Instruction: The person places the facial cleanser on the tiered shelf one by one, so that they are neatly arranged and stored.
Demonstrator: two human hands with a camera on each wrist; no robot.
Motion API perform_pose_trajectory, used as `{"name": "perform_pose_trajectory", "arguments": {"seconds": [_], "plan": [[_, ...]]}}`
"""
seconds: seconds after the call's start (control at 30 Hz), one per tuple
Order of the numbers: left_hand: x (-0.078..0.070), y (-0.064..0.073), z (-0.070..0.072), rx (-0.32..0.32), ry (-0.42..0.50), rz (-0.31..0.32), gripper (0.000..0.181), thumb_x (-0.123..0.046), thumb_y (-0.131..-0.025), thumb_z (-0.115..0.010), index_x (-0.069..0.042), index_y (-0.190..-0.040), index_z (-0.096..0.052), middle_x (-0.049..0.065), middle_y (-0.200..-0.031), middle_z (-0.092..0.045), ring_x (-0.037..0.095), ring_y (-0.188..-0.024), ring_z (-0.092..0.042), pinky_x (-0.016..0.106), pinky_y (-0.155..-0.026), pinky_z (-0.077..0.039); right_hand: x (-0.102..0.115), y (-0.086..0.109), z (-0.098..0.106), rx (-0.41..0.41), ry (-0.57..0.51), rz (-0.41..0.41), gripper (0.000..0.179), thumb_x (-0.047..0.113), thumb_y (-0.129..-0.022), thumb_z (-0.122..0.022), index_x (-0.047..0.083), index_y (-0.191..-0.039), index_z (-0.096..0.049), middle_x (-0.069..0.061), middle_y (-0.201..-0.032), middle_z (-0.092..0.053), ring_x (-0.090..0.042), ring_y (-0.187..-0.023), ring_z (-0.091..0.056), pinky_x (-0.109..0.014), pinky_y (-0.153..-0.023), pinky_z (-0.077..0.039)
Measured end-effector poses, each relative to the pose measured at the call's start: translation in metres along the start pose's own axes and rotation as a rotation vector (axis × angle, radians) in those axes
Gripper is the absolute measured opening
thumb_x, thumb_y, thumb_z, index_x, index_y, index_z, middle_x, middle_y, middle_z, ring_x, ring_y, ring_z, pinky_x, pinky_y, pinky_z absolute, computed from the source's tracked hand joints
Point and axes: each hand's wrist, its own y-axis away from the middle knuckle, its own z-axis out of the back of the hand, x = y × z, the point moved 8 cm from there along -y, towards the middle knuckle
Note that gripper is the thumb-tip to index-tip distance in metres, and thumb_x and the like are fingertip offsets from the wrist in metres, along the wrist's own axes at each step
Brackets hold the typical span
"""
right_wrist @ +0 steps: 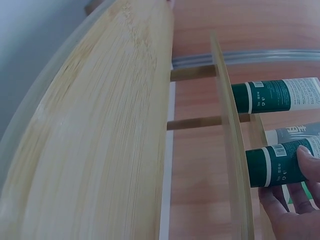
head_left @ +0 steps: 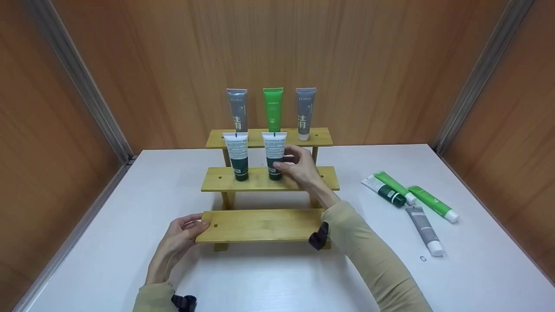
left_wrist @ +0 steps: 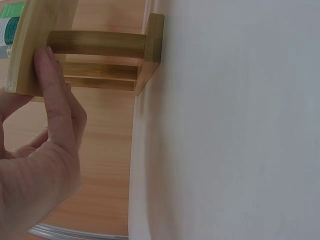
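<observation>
Tube (head_left: 274, 148) at centre, pinched in the fingers (head_left: 295, 151) of the right hand (head_left: 305, 170), could topple if released crooked or if the left hand (head_left: 183, 234), gripping the rack (head_left: 262, 226) lower left, jolts!

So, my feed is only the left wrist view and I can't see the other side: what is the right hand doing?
Observer: The right hand holds a white-and-green tube upright at the middle shelf.
Operator: Got it. Anything lying off to the right?
Observer: Yes, four tubes lie on the table right of the rack: a green one, a second green one, a grey one and another white-and-green one.
</observation>
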Motion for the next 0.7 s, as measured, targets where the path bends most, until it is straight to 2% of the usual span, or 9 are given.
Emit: {"name": "perform_pose_trajectory", "arguments": {"seconds": [0.13,0.3,0.53,0.7], "plan": [[-0.001,0.001,-0.001,0.004,0.002,-0.004,0.059,-0.011,-0.097,-0.065,0.011,-0.145,-0.038,0.002,-0.100,-0.066,0.008,-0.085,-0.068,0.020,-0.074,-0.058,0.000,0.003,0.001,0.018,-0.011,-0.006,0.050,-0.001,-0.089,-0.071,0.000,-0.137,-0.057,-0.020,-0.138,-0.060,-0.034,-0.129,-0.058,-0.046,-0.114,-0.045],[-0.003,0.002,-0.001,0.014,0.003,-0.018,0.059,-0.010,-0.097,-0.064,0.012,-0.145,-0.037,0.002,-0.098,-0.068,0.008,-0.084,-0.069,0.019,-0.072,-0.058,0.002,0.010,0.010,0.038,-0.024,0.047,0.051,-0.005,-0.089,-0.070,-0.003,-0.137,-0.053,-0.023,-0.138,-0.058,-0.035,-0.130,-0.056,-0.045,-0.114,-0.045],[-0.003,0.001,0.000,0.021,0.008,-0.018,0.057,-0.010,-0.097,-0.064,0.013,-0.144,-0.039,0.001,-0.098,-0.068,0.008,-0.085,-0.068,0.019,-0.074,-0.058,-0.001,0.028,0.038,0.041,0.006,0.092,0.048,-0.001,-0.091,-0.070,-0.002,-0.137,-0.054,-0.023,-0.135,-0.058,-0.035,-0.131,-0.055,-0.045,-0.115,-0.044],[-0.002,0.000,-0.001,0.014,0.010,-0.004,0.058,-0.010,-0.097,-0.064,0.012,-0.144,-0.039,0.002,-0.100,-0.068,0.008,-0.086,-0.068,0.020,-0.075,-0.058,-0.008,0.048,0.064,0.026,0.075,0.108,0.045,0.003,-0.093,-0.070,0.001,-0.135,-0.055,-0.022,-0.135,-0.059,-0.033,-0.130,-0.057,-0.041,-0.114,-0.045]]}}
